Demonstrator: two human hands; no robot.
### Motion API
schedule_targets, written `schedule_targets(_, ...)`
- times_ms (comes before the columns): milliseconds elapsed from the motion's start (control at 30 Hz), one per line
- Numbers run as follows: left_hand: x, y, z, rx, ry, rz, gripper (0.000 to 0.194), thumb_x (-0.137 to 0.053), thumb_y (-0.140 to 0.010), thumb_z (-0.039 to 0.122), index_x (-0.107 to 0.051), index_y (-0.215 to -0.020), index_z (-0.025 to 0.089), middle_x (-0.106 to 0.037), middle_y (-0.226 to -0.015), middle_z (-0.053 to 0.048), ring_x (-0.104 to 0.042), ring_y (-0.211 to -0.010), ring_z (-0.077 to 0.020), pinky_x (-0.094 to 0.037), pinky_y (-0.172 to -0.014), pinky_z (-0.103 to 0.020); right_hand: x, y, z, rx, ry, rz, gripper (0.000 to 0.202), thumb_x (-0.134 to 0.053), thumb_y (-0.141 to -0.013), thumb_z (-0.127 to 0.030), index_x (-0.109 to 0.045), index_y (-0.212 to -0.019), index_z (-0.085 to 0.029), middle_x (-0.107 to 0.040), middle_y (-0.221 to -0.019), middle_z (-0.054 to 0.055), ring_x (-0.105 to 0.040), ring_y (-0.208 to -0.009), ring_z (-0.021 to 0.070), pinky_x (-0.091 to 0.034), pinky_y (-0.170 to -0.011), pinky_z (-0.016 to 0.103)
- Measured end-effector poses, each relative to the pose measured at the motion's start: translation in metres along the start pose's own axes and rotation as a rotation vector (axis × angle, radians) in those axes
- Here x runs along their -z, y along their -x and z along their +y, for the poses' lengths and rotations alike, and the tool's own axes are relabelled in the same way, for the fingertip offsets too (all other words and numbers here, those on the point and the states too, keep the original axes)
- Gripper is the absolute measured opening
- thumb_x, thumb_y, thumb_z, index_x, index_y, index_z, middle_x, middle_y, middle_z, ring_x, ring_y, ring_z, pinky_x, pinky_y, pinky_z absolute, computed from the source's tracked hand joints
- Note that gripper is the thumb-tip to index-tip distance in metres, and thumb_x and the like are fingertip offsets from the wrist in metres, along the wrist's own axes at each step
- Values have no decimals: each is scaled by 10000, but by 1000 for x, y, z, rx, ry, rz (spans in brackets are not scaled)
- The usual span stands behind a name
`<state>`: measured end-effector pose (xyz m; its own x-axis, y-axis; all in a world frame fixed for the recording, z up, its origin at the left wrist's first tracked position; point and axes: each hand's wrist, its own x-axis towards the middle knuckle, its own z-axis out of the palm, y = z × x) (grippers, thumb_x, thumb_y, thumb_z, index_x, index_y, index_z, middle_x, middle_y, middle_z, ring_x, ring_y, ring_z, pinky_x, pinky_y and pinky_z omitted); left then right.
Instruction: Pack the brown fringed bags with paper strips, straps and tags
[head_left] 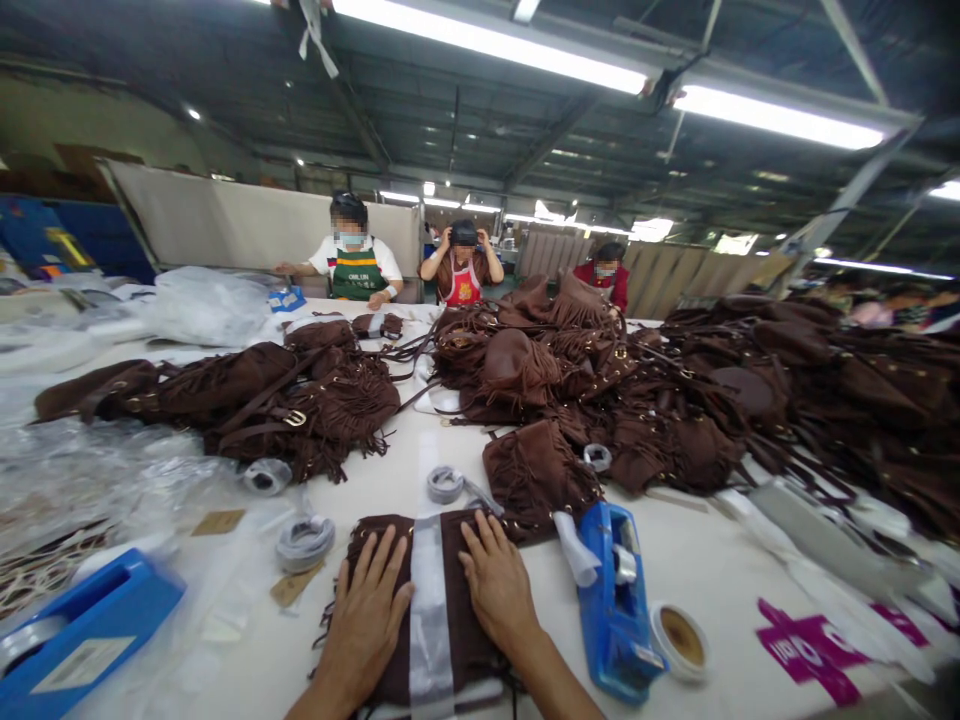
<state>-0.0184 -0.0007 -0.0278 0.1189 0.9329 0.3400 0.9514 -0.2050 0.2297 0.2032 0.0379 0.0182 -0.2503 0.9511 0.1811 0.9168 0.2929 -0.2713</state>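
Note:
A brown fringed suede bag lies flat on the table in front of me, with a pale translucent strip running down its middle. My left hand rests on the bag to the left of the strip, fingers stretched out. To the right of the strip, my right hand lies flat on the bag with its fingers extended. Just beyond the bag is a coiled grey strap in clear wrap. Another wrapped coil sits to the left of my left hand.
A blue tape dispenser and a tape roll stand at right; another blue dispenser is at left. Piles of brown fringed bags cover the far table. Clear plastic bags lie at left. Several people sit across.

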Motion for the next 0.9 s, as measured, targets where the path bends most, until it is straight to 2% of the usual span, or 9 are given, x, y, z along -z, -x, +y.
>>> schedule_targets(133,9,31,-28,195,246,71,585,-383,-961,426,-355,-1479,158,-360,-1559,-140,-306,-1450,-275,-303,-1168,-533,8,26,11,-220,22,38,446,-379,-991,-272,-534,-1366,-89,-494,-1436,209,-465,-1322,332,-405,-1040,479)
schedule_targets(233,27,49,-33,430,501,17,609,-411,-922,499,-435,-1402,124,-463,-1478,-160,-407,-1389,-271,-273,-1189,-496,11,50,15,-297,-163,16,496,-396,-989,-407,-511,-1367,-107,-573,-1353,185,-550,-1233,310,-439,-1014,432)
schedule_targets(333,46,44,-25,747,780,-105,620,-486,-855,515,-506,-1313,96,-534,-1401,-191,-478,-1328,-308,-274,-1173,-504,6,58,18,-401,-415,-18,627,-539,-893,-518,-487,-1366,-110,-589,-1324,180,-564,-1223,319,-444,-1016,429)
schedule_targets(400,56,34,-19,886,891,-163,639,-569,-796,510,-546,-1251,61,-551,-1373,-232,-480,-1323,-345,-283,-1157,-512,1,55,20,-523,-666,-48,717,-676,-777,-514,-497,-1334,-98,-629,-1255,185,-595,-1179,326,-452,-1007,435)
schedule_targets(500,69,20,-17,955,1039,-267,589,-644,-753,552,-638,-1112,86,-664,-1225,-216,-592,-1198,-370,-406,-1061,-528,3,44,20,-677,-1051,-146,737,-787,-648,-491,-550,-1228,-102,-699,-1110,149,-668,-1044,293,-514,-920,392)
schedule_targets(567,76,14,-16,983,1187,-357,551,-665,-747,588,-682,-1024,112,-734,-1078,-176,-680,-1045,-350,-510,-940,-504,11,37,19,-690,-1179,-217,646,-792,-637,-499,-606,-1112,-103,-722,-1039,133,-697,-959,271,-542,-857,363)
schedule_targets(633,81,9,-14,1002,1329,-411,505,-700,-746,555,-700,-982,108,-760,-980,-159,-716,-956,-316,-560,-865,-447,22,30,17,-666,-1261,-281,549,-787,-650,-491,-647,-1009,-100,-737,-957,124,-712,-885,256,-554,-827,350)
schedule_targets(767,89,-1,-7,996,1572,-365,423,-747,-757,366,-671,-1091,117,-757,-1031,-140,-728,-940,-248,-573,-880,-359,47,17,8,-612,-1392,-305,439,-782,-672,-417,-665,-975,-121,-745,-923,97,-716,-865,231,-556,-831,328)
schedule_targets(900,102,-2,-1,949,1731,-256,474,-741,-775,297,-609,-1208,155,-735,-1126,-123,-714,-1000,-245,-566,-920,-371,70,13,-9,-586,-1464,-243,409,-765,-712,-368,-647,-1037,-150,-743,-985,77,-708,-916,220,-555,-831,314)
